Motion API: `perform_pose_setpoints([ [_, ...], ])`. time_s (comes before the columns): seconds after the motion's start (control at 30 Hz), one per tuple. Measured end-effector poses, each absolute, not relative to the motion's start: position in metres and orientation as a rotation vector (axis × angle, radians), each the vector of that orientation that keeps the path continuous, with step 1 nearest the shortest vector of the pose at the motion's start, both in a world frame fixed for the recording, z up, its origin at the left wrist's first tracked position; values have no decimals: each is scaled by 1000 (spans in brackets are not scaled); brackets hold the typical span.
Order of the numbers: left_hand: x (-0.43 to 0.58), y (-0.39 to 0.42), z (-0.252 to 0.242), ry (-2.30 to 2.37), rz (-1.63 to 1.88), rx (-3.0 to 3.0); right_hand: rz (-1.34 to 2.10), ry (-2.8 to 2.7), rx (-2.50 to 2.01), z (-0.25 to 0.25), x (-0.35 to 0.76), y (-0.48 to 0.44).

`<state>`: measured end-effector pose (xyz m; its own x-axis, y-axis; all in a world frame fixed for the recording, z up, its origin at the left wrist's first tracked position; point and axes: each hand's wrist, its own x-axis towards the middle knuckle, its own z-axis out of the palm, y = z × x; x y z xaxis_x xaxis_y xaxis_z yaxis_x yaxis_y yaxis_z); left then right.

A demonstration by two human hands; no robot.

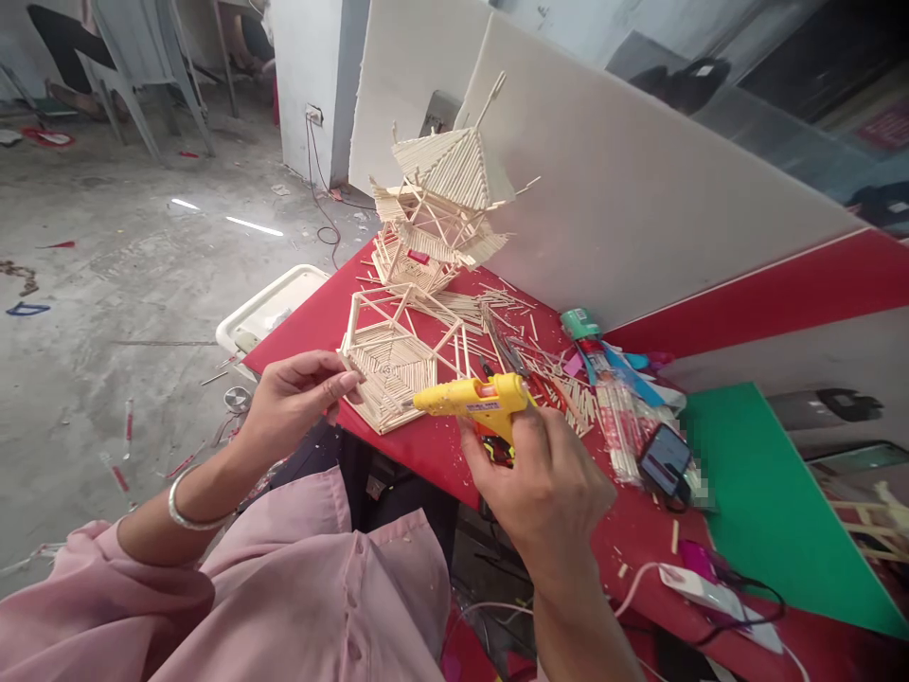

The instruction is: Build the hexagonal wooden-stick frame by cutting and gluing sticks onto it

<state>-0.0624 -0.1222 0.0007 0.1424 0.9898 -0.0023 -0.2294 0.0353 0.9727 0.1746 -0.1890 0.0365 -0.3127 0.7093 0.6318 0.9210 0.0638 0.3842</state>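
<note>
The six-sided stick panel [387, 365] lies at the near left corner of the red desk [426, 450], its left edge pinched by the left hand [291, 403], apparently to steady it, while the right hand [550, 483] has its fingers [497, 445] wrapped round the glue gun [472, 398], whose nozzle touches the panel's right edge, and a stick house [433, 218] stands farther back.

Stick tower [436, 204] and white board [639, 199] block behind; green mat [753, 493] lies bare.
</note>
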Motion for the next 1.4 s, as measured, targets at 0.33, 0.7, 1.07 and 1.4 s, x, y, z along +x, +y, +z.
perform_pose_setpoints([
  [0.33,-53,-104,18,956,1182,1280,-1063,-2062,-1656,35,176,-191],
  [0.7,-45,-96,17,916,1167,1435,-1061,-2066,-1649,34,177,-191],
  [1.07,-44,-81,26,1061,1025,1513,-1076,-1865,-1768,39,188,-149],
  [1.4,-45,-78,29,1060,988,1537,-1036,-1964,-1778,34,182,-121],
])
